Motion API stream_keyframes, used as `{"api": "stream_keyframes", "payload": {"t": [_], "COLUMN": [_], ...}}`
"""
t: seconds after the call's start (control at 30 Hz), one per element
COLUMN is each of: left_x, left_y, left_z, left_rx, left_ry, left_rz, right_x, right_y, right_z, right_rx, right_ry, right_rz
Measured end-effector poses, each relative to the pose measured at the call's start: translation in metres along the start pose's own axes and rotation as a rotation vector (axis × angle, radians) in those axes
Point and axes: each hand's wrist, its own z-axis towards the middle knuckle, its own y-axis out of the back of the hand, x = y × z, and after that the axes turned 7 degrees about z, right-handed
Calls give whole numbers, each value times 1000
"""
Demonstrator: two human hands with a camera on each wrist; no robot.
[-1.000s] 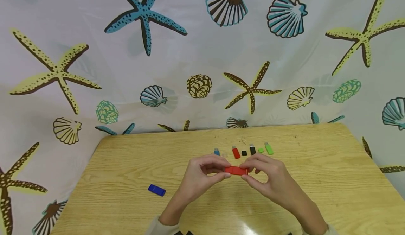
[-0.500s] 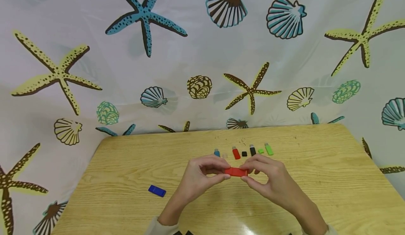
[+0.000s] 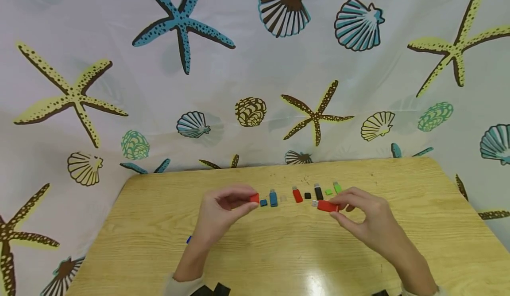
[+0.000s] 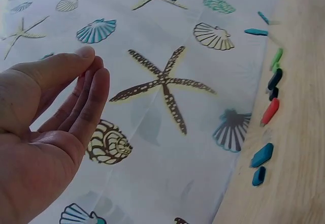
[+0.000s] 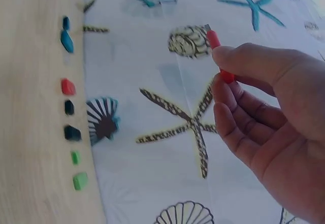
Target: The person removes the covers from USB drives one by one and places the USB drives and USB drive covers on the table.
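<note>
In the head view my left hand [image 3: 225,209] pinches a small red cap [image 3: 255,198] between thumb and fingertips; the cap is hidden behind the fingers in the left wrist view. My right hand [image 3: 368,214] pinches a red USB flash drive [image 3: 327,206] by its rear end, the bare metal plug pointing left toward the cap. A wide gap separates cap and drive, both held above the table. In the right wrist view the same red flash drive [image 5: 214,40] sticks up from between thumb and forefinger.
Behind the hands on the wooden table [image 3: 287,260] lie a blue cap [image 3: 263,203], blue drive [image 3: 273,198], clear cap [image 3: 283,198], red drive [image 3: 297,194], black cap [image 3: 307,195], black drive [image 3: 318,192], green cap [image 3: 328,192] and green drive [image 3: 337,187]. My left wrist mostly hides a dark blue drive [image 3: 189,239].
The red cap has come off the red flash drive. My left hand has moved left with the cap, my right hand right with the drive, exposing its metal plug.
</note>
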Motion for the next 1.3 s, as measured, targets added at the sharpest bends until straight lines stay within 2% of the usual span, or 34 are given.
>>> {"api": "stream_keyframes", "payload": {"t": [0.07,0.13,0.27,0.4,0.53,0.7,0.9,1.0,1.1,1.3], "left_x": [-1,-1,3,6,8,13,21,26,29,34], "left_y": [9,10,7,6,7,7,5,4,3,1], "left_z": [1,2,5,5,5,5,5,5,5,6], "left_rx": [-41,-56,-37,-28,-28,2,49,78,97,94], "left_ry": [-16,-10,-11,11,45,76,90,112,128,135], "left_rz": [9,21,30,37,44,22,-27,-48,-67,-83], "right_x": [-3,-5,-10,-24,-45,-70,-93,-104,-116,-131], "right_y": [9,13,13,11,7,7,9,9,6,1], "right_z": [-1,0,0,-2,-8,-22,-28,-26,-23,-20], "right_rx": [-29,-49,-85,-133,-169,-180,-101,-78,-89,-120], "right_ry": [-9,-25,-52,-119,-244,-451,-626,-663,-670,-709], "right_rz": [-20,-34,-57,-96,-128,-115,-109,-137,-154,-159]}}
